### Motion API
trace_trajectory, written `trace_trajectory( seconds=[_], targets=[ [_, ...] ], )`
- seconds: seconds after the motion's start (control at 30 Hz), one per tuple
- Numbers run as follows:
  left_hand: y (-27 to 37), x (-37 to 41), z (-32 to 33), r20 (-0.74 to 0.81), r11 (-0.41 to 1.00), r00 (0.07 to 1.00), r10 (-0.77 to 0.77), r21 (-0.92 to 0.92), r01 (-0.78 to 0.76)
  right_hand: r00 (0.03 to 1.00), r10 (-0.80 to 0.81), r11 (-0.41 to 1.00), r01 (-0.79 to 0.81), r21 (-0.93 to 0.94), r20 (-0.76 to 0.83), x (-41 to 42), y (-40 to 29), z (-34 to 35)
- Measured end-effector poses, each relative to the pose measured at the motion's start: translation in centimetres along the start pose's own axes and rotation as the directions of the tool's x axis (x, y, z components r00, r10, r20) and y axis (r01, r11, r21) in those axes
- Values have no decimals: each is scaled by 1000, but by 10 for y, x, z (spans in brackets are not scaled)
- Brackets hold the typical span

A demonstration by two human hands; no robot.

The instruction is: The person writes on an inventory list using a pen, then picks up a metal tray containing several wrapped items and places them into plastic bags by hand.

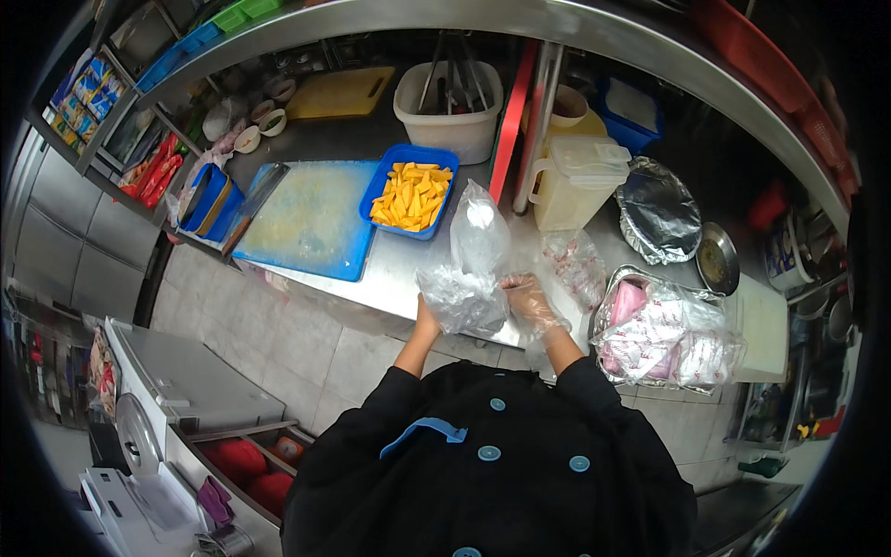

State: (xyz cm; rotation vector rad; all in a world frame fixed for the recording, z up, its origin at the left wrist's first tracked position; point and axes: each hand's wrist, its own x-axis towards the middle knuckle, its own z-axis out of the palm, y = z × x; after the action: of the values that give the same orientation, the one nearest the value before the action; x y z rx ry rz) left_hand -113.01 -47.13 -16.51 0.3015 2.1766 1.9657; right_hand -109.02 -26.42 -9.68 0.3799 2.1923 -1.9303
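Low in front of me, over the edge of the steel counter (397, 261), a crumpled clear plastic bag (463, 299) is held up. My left hand (427, 317) is mostly hidden behind it and grips its left side. My right hand (530, 303), in a clear plastic glove, has its fingertips pinched at the bag's right side. Just beyond stands a puffed clear plastic bag (479, 230). A blue plastic container (437, 232) full of yellow-orange cut sticks sits behind it, its left side against a worn blue cutting board (306, 219).
A large knife (261, 198) lies along the board's left edge. Right of my hands are a lidded plastic pitcher (581, 184), a printed plastic bag (574, 261), a foil-covered tray (658, 209) and a foil tray of wrapped packs (661, 334). A utensil tub (449, 132) stands behind.
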Motion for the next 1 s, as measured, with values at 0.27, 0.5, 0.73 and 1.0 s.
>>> trace_trajectory(
  seconds=[0.27, 0.5, 0.73, 1.0],
  targets=[
    [162, -9, -46, -168, 954, 964, 204, 253, -158, 785, -404, 915, 332, -231, -469, -20, -39, -29],
    [251, -33, -31, 180, 895, 892, 415, -261, -363, 562, -827, 450, 658, -603, -3, -130, -207, 1],
    [249, -34, -15, 85, 971, 971, 224, -102, -215, 571, -821, 421, 612, -669, 5, -129, -195, 7],
    [255, -32, 0, 10, 912, 925, 381, -168, -374, 607, -793, 511, 620, -596, -48, -132, -196, 9]
  ],
)
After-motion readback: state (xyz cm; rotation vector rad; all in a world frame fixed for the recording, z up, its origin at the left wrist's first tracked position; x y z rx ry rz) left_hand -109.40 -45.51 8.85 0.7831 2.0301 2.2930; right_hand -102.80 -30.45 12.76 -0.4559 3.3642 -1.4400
